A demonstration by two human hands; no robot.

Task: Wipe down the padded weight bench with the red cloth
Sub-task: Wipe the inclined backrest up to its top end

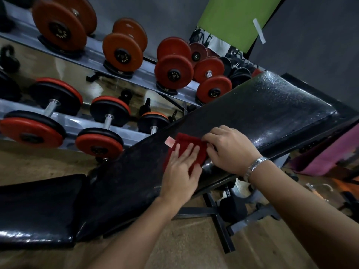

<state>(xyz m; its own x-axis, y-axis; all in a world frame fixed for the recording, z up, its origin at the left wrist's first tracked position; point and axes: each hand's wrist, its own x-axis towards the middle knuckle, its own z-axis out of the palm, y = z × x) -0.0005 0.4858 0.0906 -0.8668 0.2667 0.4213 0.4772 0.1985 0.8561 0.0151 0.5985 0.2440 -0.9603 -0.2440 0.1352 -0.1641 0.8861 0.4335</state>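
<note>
The black padded weight bench [252, 113] runs from lower left to upper right, its long back pad raised at the right and a separate seat pad [37, 206] at the lower left. A folded red cloth [184, 141] with a pale tag lies on the middle of the back pad. My left hand [181, 171] rests flat on the cloth, fingers spread. My right hand [229, 149], a metal watch on its wrist, pinches the cloth's right edge with curled fingers. Much of the cloth is hidden under both hands.
A two-tier rack [93, 55] of red and black dumbbells stands close behind the bench at left. The bench's steel frame [219, 216] spreads on the wooden floor below. A purple pad [334, 152] sits at right, a green panel [235, 18] on the wall.
</note>
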